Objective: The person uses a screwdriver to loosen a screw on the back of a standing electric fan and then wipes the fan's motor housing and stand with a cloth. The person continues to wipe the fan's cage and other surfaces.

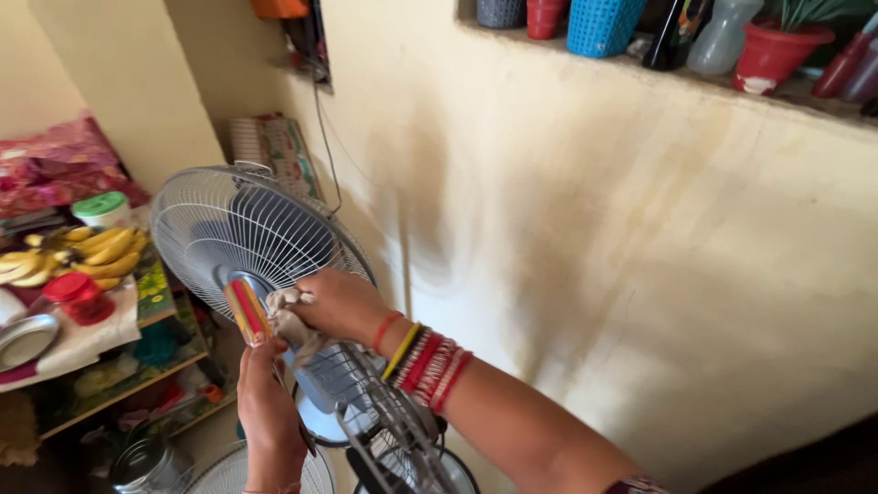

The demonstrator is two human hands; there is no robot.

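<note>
A pedestal fan (229,229) with a round white wire grille stands tilted in front of me. My right hand (340,305) presses a small pale cloth (289,322) against the front grille near its striped centre cap (245,309). My left hand (265,402) comes up from below and grips the lower part of the grille just under that cap. Several red and yellow bangles (428,364) sit on my right wrist. The fan's blades show faintly behind the wires.
A low table (110,384) at left holds bananas (87,256), a green-lidded jar (102,209), a red-lidded jar (78,297) and a steel plate (26,340). A cream wall (640,256) stands close on the right, with a ledge of baskets, bottles and a red pot (777,50).
</note>
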